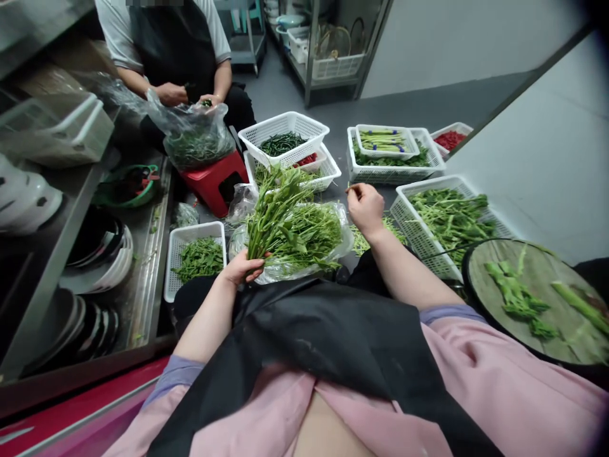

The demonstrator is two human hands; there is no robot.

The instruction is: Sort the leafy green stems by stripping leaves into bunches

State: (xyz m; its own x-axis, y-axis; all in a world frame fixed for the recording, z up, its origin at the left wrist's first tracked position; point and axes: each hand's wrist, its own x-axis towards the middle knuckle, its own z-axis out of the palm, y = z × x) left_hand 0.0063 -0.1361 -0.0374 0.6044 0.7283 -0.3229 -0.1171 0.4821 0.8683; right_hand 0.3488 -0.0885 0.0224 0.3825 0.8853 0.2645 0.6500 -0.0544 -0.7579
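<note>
My left hand (245,268) is wrapped round the stems of a bunch of leafy greens (276,206), which stands up and leans to the right. Behind and beside it, more greens (311,231) are heaped in an open clear plastic bag (346,238) in front of my lap. To the right of the heap my right hand (365,206) is raised with its fingers pinched together; a tiny pale bit shows at the fingertips, too small to name. Light green stem pieces (375,236) lie below that hand. A white basket of short greens (200,259) stands left of my left hand.
A person (174,51) sits across with both hands at a plastic bag on a red stool (216,181). White baskets (288,136) of vegetables stand ahead and right (428,238). A round chopping board (537,298) is by my right elbow; a metal shelf (147,254) with plates is left.
</note>
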